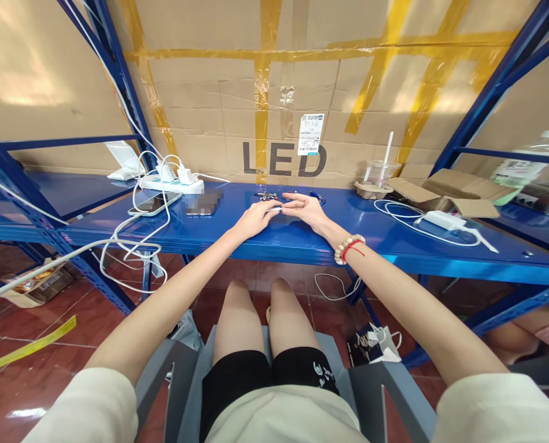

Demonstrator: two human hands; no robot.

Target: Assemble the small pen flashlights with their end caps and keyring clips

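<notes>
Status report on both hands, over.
Left hand, right hand close together over blue shelf. Slim whitish item between them, details unclear. Metallic pieces just beyond.

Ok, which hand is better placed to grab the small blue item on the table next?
Probably the right hand: the small blue item lies just beyond it, while the left hand is farther off. Both hands meet at a small whitish object, so the right may need freeing first.

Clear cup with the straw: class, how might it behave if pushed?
The clear cup would probably flex, its see-through walls looking thin. The white straw might swing, standing above the cup. The holder around its base may limit tipping.
</notes>
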